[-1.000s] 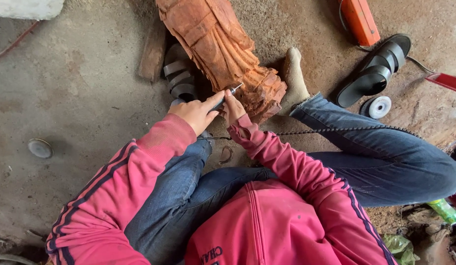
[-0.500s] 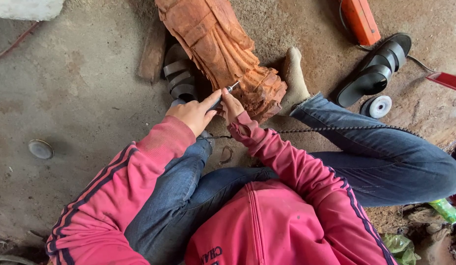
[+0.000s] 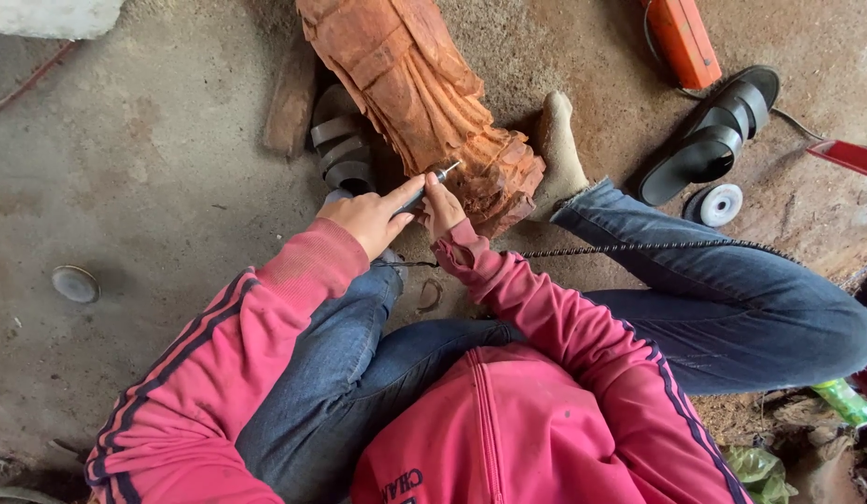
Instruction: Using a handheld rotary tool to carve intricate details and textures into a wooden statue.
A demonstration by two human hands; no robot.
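Rough, dusty concrete floor (image 3: 163,187) spreads under everything. Lying on it just beyond the fingers is a reddish wooden carving (image 3: 424,93) with deep folded ridges. Both the left hand (image 3: 373,217) and right hand (image 3: 443,207) pinch a slim metal-tipped tool (image 3: 432,185), its point touching the carving's base. Right of the fingers, well apart, lies a black sandal (image 3: 713,135) and a small white disc (image 3: 718,203).

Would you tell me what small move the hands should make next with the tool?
Probably ease the tool tip along the carving, since both the left hand and right hand hold it with the tip at the folds near the base.
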